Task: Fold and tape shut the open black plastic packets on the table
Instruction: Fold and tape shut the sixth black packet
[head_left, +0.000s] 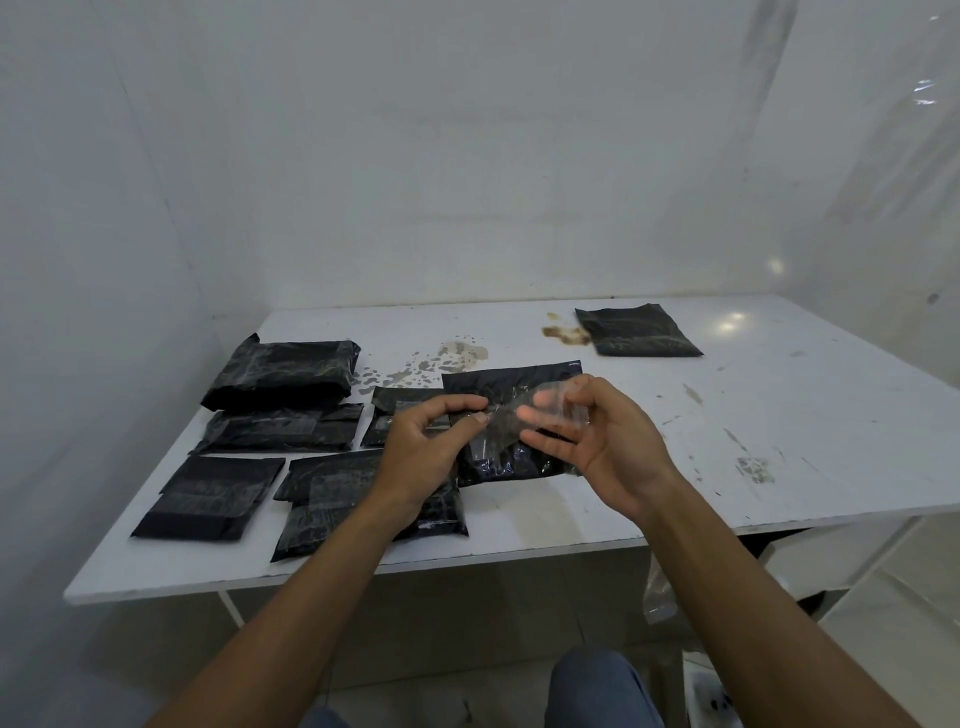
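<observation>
A black plastic packet (506, 382) lies flat in the middle of the white table (779, 415), partly behind my hands. Above it I hold a piece of clear tape (506, 423) stretched between both hands. My left hand (423, 447) pinches its left end between thumb and forefinger. My right hand (592, 436) holds the right end, with the tape stuck over its fingertips. Several taped black packets (283, 371) lie in a group on the left of the table. One more black packet (636, 330) lies alone at the far right.
Brown stains (457, 356) mark the tabletop behind the packets. White walls close in the table at the left and back, and clear plastic sheeting (893, 156) hangs on the right. A crumpled clear scrap (657, 592) hangs below the table's front edge. My knee (597, 686) shows at the bottom.
</observation>
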